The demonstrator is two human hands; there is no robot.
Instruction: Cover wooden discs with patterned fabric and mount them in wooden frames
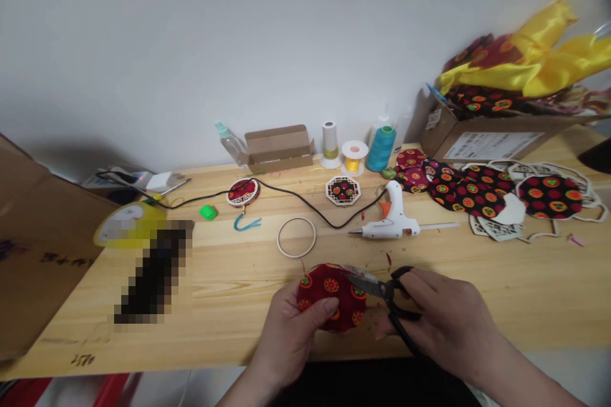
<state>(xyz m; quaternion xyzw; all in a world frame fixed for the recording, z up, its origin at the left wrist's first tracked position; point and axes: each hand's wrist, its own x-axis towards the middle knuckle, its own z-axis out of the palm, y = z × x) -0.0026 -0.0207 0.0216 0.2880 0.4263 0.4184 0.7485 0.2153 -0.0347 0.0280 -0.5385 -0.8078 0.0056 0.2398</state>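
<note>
My left hand (298, 324) grips a round piece of dark red patterned fabric (331, 285), thumb on top and fingers underneath. In my right hand (451, 318) is a pair of black-handled scissors (382, 291), whose blades lie along the upper right edge of the fabric disc. How far the blades are apart is hard to make out. Just beyond the disc lies a thin wooden ring (296, 238). A white glue gun (391, 219) rests on its side past the scissors, with a glue stick poking out of its back.
Patterned fabric pieces (470, 192) and wooden cut-outs spread at the right, before a cardboard box (496, 137) heaped with cloth. Thread spools (380, 149) stand by the wall. A black cord (305, 198) crosses the table. Another cardboard box (42, 254) stands at the left.
</note>
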